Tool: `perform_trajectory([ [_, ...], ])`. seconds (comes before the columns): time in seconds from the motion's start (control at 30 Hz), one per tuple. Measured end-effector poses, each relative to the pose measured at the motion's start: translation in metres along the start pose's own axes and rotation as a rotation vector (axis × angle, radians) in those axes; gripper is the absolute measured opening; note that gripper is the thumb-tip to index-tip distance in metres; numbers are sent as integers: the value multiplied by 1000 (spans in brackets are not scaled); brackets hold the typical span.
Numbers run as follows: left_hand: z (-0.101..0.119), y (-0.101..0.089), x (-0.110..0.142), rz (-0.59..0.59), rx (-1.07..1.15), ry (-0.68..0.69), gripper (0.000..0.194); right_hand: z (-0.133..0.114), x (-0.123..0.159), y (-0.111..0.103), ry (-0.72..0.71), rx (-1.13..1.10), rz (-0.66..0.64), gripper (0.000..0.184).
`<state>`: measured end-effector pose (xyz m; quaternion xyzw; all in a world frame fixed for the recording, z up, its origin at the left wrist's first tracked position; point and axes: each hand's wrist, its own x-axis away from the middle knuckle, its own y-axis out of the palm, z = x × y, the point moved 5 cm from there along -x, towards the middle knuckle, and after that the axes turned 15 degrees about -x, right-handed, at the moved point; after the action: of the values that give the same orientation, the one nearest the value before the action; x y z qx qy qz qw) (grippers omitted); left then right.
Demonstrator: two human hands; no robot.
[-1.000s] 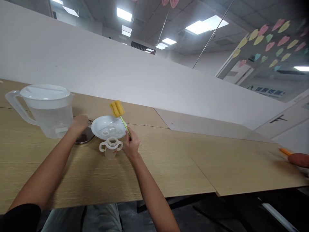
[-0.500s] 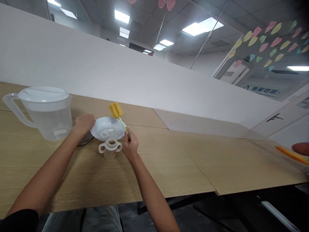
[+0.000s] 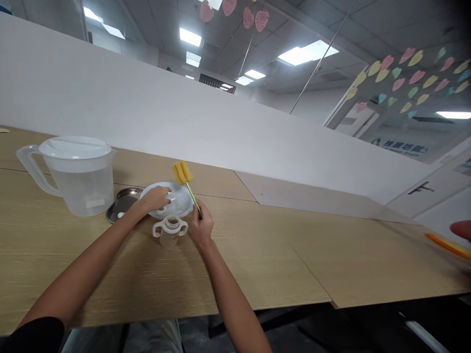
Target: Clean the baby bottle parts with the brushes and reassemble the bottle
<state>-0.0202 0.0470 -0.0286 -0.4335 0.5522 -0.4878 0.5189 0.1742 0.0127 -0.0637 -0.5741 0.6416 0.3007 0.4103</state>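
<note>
My right hand [image 3: 202, 224] is closed around the green handle of a bottle brush [image 3: 194, 197], its yellow sponge head pointing up and away over the bowl's far side. My left hand [image 3: 156, 197] reaches over the left part of a white bowl [image 3: 189, 208], thumb and fingers apart beside a clear, rounded piece [image 3: 177, 197] lying in it. Whether the fingertips touch that piece I cannot tell. Just in front of the bowl stands an upright clear baby bottle [image 3: 169, 239] with two white handles and an uncapped neck.
A lidded plastic pitcher [image 3: 83, 184] holding clear liquid stands at the left. Between it and the bowl lies a metal tray [image 3: 125, 198] with a small white item [image 3: 120, 214]. A white partition [image 3: 206, 127] runs behind the table. Something orange [image 3: 447, 245] lies at the far right.
My left hand has moved right from above the metal tray to the bowl, and its fingers have spread. The tray is now more visible. My right hand still holds the brush.
</note>
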Motion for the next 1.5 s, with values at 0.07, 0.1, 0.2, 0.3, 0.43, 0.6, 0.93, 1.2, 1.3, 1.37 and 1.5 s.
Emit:
perform_trajectory([
  [0.07,-7,-15,3,43,51,-2,54,0,-1,-2,42,-15,40,31],
  [0.1,-10,-24,4,76,116,-13,58,1,-2,-4,64,-20,61,32],
  [0.2,-22,-52,13,239,541,-97,64,0,-2,-7,95,-26,120,32],
  [0.3,-24,-73,22,402,1101,-159,64,-4,0,-8,40,-47,133,30],
  [0.43,-7,-83,26,451,1481,-150,54,-10,3,-4,-69,-41,52,26],
  [0.6,9,-84,29,395,1413,-110,44,-14,3,-3,-139,-5,13,26],
  [0.93,19,-98,40,373,988,170,53,-9,3,-2,-122,79,-19,31],
  [1.2,36,-122,61,381,1097,287,43,-11,6,0,-191,87,-81,38],
  [1.3,31,-125,65,275,1056,345,48,-12,7,1,-202,98,-132,38],
  [1.37,25,-127,67,277,1007,348,54,-13,6,1,-227,117,-151,38],
  [1.5,18,-136,71,394,829,229,52,-18,6,0,-333,195,-145,36],
])
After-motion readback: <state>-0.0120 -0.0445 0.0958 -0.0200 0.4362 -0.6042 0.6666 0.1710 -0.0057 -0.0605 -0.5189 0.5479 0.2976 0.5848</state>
